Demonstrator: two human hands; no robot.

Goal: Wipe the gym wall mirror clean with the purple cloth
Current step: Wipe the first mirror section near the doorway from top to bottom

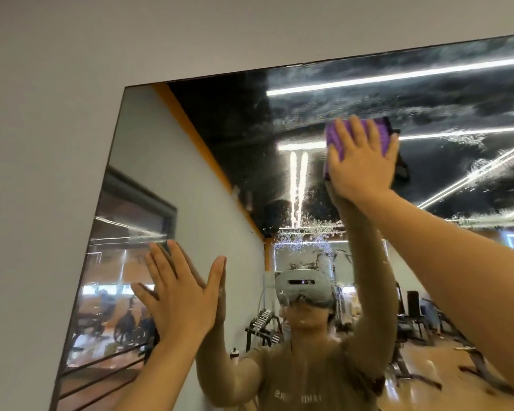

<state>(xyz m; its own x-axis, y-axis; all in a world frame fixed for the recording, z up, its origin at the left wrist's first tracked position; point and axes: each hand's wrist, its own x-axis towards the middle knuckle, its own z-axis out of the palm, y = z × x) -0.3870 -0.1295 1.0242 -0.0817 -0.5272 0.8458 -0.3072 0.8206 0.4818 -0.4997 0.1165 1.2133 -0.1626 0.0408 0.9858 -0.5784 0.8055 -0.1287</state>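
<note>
The wall mirror (220, 149) fills most of the view, its upper left corner near the top left. Streaks and droplets of wet film cover its upper right part. My right hand (362, 161) is raised high and presses the purple cloth (339, 137) flat against the glass with straight, spread fingers. My left hand (181, 295) lies lower left, flat on the glass with its fingers straight and nothing in it. The mirror shows my reflection with both arms raised.
A plain grey wall (42, 143) borders the mirror on the left and above. Reflected in the glass are gym machines, a dumbbell rack, ceiling strip lights and an orange-trimmed wall.
</note>
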